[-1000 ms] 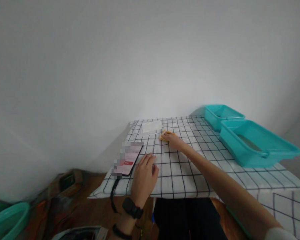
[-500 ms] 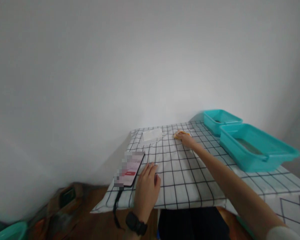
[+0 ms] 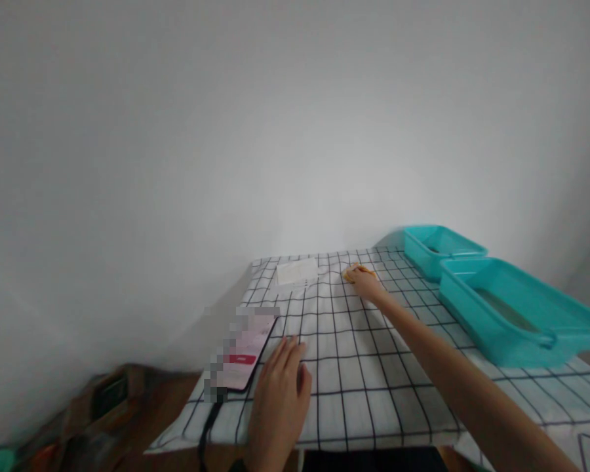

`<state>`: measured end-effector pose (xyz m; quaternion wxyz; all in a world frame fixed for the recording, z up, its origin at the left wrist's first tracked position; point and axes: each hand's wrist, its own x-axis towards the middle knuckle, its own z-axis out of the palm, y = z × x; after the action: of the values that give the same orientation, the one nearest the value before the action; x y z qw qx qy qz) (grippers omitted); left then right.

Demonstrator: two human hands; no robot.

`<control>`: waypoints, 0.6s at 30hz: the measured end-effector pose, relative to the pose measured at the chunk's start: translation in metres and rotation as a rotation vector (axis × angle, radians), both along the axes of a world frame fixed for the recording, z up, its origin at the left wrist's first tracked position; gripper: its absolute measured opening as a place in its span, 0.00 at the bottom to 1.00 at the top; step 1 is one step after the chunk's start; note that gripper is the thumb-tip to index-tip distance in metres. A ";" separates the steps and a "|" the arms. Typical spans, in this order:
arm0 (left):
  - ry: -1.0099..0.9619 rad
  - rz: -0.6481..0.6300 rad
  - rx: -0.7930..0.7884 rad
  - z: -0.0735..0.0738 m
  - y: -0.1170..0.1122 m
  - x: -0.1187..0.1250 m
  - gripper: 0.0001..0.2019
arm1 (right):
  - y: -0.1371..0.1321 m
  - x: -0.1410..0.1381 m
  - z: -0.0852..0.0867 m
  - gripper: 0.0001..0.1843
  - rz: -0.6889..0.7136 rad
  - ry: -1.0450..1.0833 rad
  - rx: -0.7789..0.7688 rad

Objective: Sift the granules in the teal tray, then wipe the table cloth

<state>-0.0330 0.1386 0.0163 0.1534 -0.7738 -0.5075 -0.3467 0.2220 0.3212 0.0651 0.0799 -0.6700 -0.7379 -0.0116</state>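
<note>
My right hand (image 3: 366, 284) reaches far across the table, its fingers closed on a yellow-orange cloth (image 3: 353, 270) pressed to the tabletop. Most of the cloth is covered by the hand. Near the front edge my left hand (image 3: 281, 390) lies flat with its fingers stretched out, resting on the white tablecloth (image 3: 344, 364) with its black grid lines. A phone (image 3: 246, 357) with a pinkish screen lies just left of that hand, partly blurred out, with a black strap (image 3: 209, 423) hanging from it.
Two turquoise plastic baskets (image 3: 501, 314) (image 3: 430, 252) stand along the right side, one behind the other. A flat white packet (image 3: 297, 271) lies at the back left. Behind the table rises a plain wall (image 3: 295, 131). A brown box (image 3: 105, 400) sits on the floor at left.
The view has tilted up a little, so the table appears lower and nearer. My right hand still grips the cloth at about the same spot; my left hand still rests flat.
</note>
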 end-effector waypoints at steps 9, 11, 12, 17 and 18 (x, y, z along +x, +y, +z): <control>0.004 -0.026 0.000 -0.002 0.001 -0.003 0.17 | 0.029 -0.027 0.002 0.28 0.144 0.014 -0.029; -0.033 -0.021 -0.016 -0.004 0.001 -0.004 0.17 | 0.038 -0.017 0.002 0.28 0.149 0.006 -0.021; -0.050 -0.014 -0.023 -0.005 0.001 -0.004 0.17 | 0.043 -0.013 0.002 0.28 0.143 0.002 -0.015; -0.067 0.020 -0.071 0.000 -0.001 -0.002 0.18 | 0.064 0.011 -0.001 0.28 0.049 -0.030 0.007; -0.067 0.021 -0.079 0.002 -0.002 -0.001 0.18 | 0.066 0.018 -0.001 0.26 0.022 -0.039 0.006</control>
<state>-0.0338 0.1368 0.0184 0.1093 -0.7618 -0.5338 -0.3504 0.2402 0.3874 0.0638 0.0676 -0.6614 -0.7465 -0.0261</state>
